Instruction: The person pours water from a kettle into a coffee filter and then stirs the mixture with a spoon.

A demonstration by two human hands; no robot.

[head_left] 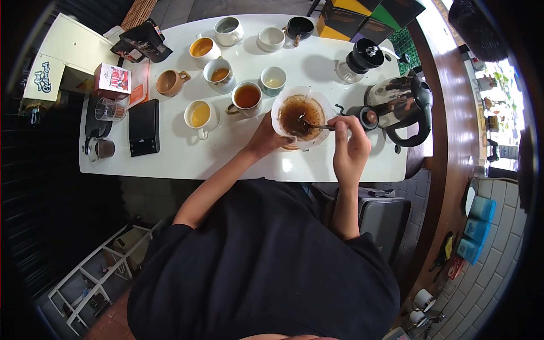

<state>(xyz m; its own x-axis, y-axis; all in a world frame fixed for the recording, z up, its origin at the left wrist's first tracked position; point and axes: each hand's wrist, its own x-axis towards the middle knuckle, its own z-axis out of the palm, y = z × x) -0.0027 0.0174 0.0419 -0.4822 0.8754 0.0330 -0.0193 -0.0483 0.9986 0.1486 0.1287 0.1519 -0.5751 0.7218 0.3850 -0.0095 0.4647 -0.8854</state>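
A coffee dripper lined with a white paper filter (277,116) stands near the table's front edge, with wet brown coffee grounds (296,113) inside. My left hand (268,137) is closed round the dripper's lower left side; some of its fingers are hidden behind it. Pinched in my right hand (352,141) is a metal spoon (322,126), its tip dipped in the coffee. Close to my left hand are a mug of dark red-brown tea (247,97) and a mug of yellow liquid (200,115). What stands beneath the dripper is mostly hidden.
Several more cups stand behind, including a black mug (299,28). To the right are a kettle (391,105) and a hand grinder (362,56). A black scale (144,127), a clear cup (110,110) and a red-and-white box (112,81) sit at the left of the white table (238,167).
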